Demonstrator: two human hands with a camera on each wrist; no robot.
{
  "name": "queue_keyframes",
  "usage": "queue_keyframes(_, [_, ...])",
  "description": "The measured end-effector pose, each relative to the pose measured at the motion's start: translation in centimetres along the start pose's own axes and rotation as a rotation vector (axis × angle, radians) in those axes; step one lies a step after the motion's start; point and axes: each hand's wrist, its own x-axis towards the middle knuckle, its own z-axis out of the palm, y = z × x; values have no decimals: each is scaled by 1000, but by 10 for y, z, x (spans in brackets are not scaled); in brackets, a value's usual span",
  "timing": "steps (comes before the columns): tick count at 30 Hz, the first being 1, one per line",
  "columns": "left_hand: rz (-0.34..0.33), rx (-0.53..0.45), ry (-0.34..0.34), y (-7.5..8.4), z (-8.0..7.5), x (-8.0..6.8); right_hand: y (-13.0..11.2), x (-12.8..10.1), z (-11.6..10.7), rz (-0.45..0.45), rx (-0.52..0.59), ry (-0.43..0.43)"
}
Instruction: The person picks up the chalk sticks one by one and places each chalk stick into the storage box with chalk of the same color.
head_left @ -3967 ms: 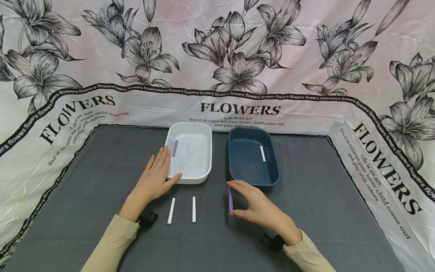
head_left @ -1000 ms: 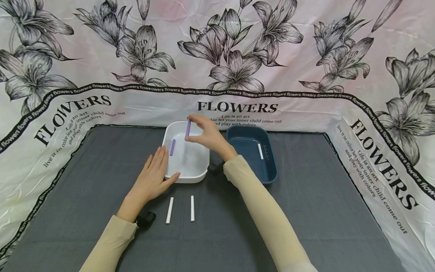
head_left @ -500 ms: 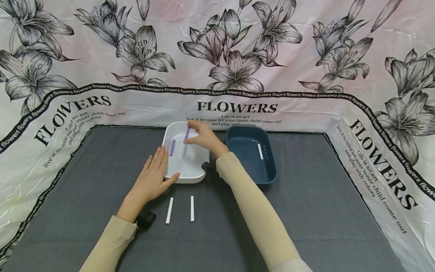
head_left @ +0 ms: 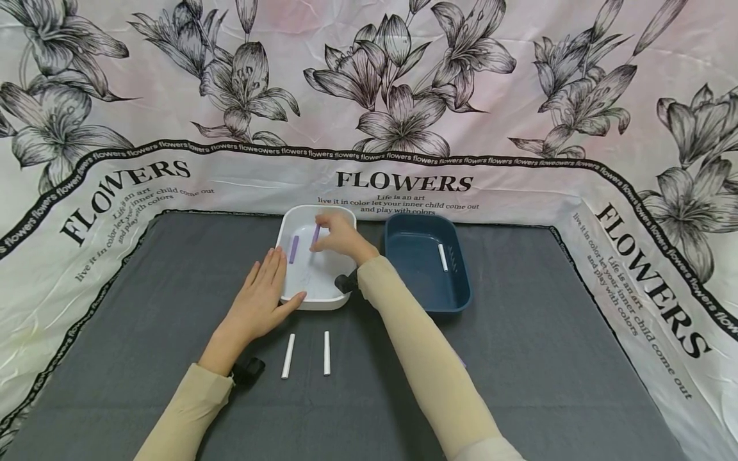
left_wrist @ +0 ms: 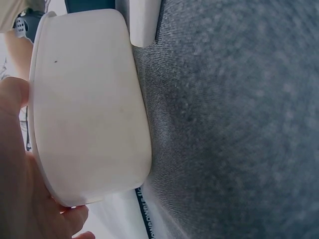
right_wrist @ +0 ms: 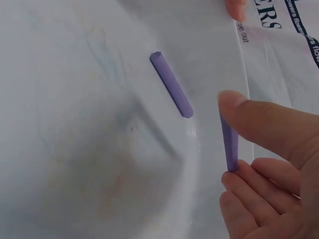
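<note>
Inside the white tray (head_left: 317,300), my right hand (head_left: 341,236) pinches a purple chalk stick (right_wrist: 230,143) by its ends between thumb and fingers. Its shadow falls on the tray floor in the right wrist view, so the stick hangs just above it. Another purple chalk stick (right_wrist: 171,84) lies on the tray floor to the left. My left hand (head_left: 257,301) rests along the tray's left side with fingers straight and thumb at the near rim. Two white chalk sticks (head_left: 288,356) lie on the grey cloth in front of the tray.
A dark blue tray (head_left: 423,303) stands to the right with one white chalk stick (head_left: 442,257) inside. A small purple tip (head_left: 462,362) shows beside the right sleeve, mostly hidden. Flower-printed cloth (head_left: 403,115) borders the grey cloth (head_left: 536,358).
My right hand has carried the purple chalk from in front of the blue tray to over the white tray, then lowered it inside. My left hand has stayed at the white tray's side.
</note>
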Motion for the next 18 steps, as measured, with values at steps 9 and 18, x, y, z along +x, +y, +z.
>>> queue_keyframes(9, [-6, 8, -3, 0, 0, 1, 1, 4, 6, 59, -84, -45])
queue_keyframes(18, [-1, 0, -9, 2, -2, 0, -8, 1, 12, 123, -197, -90])
